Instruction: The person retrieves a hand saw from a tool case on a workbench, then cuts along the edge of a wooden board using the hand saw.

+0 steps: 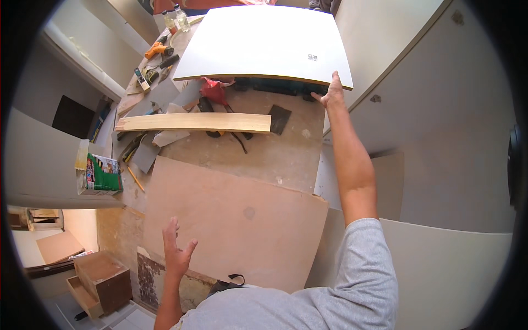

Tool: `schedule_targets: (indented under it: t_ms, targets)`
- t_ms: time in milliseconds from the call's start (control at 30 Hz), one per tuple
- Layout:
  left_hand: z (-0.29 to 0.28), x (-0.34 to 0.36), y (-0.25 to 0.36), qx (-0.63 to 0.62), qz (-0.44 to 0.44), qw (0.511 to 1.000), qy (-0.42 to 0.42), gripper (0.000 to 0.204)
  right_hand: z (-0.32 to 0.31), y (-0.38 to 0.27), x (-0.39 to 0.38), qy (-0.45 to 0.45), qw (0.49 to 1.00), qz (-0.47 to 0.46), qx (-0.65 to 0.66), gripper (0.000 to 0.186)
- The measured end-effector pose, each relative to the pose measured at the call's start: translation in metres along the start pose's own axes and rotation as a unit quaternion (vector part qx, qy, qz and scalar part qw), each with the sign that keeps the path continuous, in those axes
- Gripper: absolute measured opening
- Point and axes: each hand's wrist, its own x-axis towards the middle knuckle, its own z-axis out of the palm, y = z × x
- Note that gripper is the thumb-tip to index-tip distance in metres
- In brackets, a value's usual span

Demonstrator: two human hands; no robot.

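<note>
A large white panel (258, 44) with a brown edge lies across the far end of the workbench, over dark tools. With my right arm stretched forward, my right hand (332, 94) grips its near right corner, one digit on top and another below the edge. My left hand (177, 254) is held over the near part of a thin brown board (236, 214), fingers apart and nothing in them. Between the panel and the board, a pale wooden strip (192, 122) lies crosswise on top of several tools.
At the bench's left side are an orange power drill (158, 50), glass bottles (182, 18), a pencil (136, 179) and a green-and-white box (99, 175). A red cloth or bag (215, 91) sits under the panel's front edge. Wooden drawer box (103, 280) stands lower left; pale panels (451, 264) stand right.
</note>
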Motion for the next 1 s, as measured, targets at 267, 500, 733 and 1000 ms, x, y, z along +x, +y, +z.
schedule_targets:
  t_ms: [267, 500, 733, 1000]
  targets:
    - [0.027, 0.205, 0.073, 0.125, 0.335, 0.934, -0.010, 0.108, 0.004, -0.046, -0.032, -0.094, 0.995, -0.007, -0.041, 0.088]
    - [0.134, 0.414, 0.241, 0.306, 0.454, 0.830, 0.105, 0.122, 0.022, -0.063, -0.030, -0.037, 0.999, 0.006, -0.004, 0.091]
    - [0.220, 0.460, 0.278, 0.427, 0.462, 0.768, 0.120, 0.093, 0.006, -0.083, -0.028, -0.079, 0.996, 0.034, 0.023, 0.086]
    - [0.209, 0.502, 0.287, 0.461, 0.516, 0.701, 0.174, 0.061, -0.037, -0.081, -0.014, -0.178, 0.981, 0.043, 0.057, 0.094]
